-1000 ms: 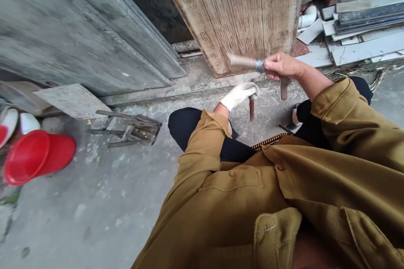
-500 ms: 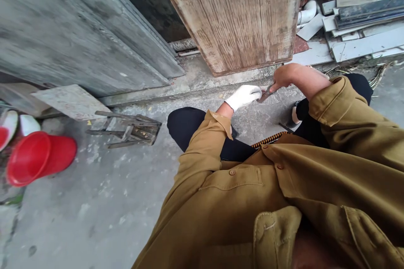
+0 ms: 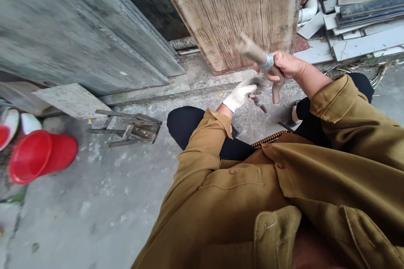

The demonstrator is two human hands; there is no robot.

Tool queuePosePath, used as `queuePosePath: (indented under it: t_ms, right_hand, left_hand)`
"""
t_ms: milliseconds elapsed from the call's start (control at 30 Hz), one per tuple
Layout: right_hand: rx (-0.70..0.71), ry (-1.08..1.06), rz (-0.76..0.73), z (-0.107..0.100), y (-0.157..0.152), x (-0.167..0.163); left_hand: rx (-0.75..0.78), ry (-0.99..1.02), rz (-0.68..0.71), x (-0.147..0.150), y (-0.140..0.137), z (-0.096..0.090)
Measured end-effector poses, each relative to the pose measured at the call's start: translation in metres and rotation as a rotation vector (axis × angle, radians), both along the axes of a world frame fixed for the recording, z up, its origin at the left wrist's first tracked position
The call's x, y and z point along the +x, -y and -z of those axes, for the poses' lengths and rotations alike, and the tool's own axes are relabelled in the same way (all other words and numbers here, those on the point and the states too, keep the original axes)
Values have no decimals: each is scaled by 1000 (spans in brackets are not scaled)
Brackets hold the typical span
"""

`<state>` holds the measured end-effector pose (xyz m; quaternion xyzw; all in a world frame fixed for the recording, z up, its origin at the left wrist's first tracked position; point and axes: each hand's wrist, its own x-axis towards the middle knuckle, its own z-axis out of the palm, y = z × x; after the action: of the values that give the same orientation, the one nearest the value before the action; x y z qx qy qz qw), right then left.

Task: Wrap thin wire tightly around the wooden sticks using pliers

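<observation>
My right hand (image 3: pixel 285 66) is bare and closed around a bent wooden stick (image 3: pixel 277 90). Silvery wire (image 3: pixel 269 61) is wound around the stick beside my fingers. The stick's thick, pale end (image 3: pixel 251 48) points up and left in front of the wooden panel, and a crooked end hangs below the hand. Lower and to the left, my left hand (image 3: pixel 239 96), in a white glove, grips a dark tool (image 3: pixel 259 101) with a reddish-brown handle-like part. Motion blurs that tool, so its exact kind is unclear. The two hands are apart.
A brown plank panel (image 3: pixel 233 12) leans ahead, with grey boards (image 3: pixel 94 29) to its left. White boards and tile pieces (image 3: pixel 366 46) are stacked at right. A small wooden stool (image 3: pixel 135 128) lies on its side on the concrete floor, near a red bucket (image 3: pixel 61 151).
My right hand has risen and now holds up the wire-wound stick, which was not visible before. The hands, earlier close together at a dark tool, have separated; the left has shifted slightly left.
</observation>
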<state>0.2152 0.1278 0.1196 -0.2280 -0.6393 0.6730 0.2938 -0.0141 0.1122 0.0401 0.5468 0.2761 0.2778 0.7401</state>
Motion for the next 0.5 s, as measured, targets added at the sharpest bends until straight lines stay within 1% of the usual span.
queuePosePath:
  t_ms: [67,100,167,200,267,333,367,433,467,500]
  right_hand:
    - [-27,-56,137,-3,-1,-1]
    - [-46,-65,212,-4,-3,0]
    - [-80,-42,315,-5,-5,2]
    - [-92,-9,333,-5,-6,3]
    - [-103,95,302,-4,-5,3]
    - [-97,214,205,-5,-2,-1]
    - [-94,263,146,-5,0,-4]
    - [-99,325,50,-8,2,-9]
    - [-113,340,34,-10,2,-10]
    - [-133,348,41,-12,1,-10]
  left_hand:
    - [-58,61,86,3,5,5]
    - [-40,38,119,4,6,8]
    - [84,-72,118,5,4,13]
    - [165,-130,77,5,0,15]
    - [308,-197,-60,5,-8,17]
    - [364,-203,-157,6,-14,15]
    - [357,-192,-156,7,-15,13]
    - [294,-144,-109,9,-12,5]
    - [246,-108,-87,11,-9,1]
    - [200,-68,-96,12,-5,-2]
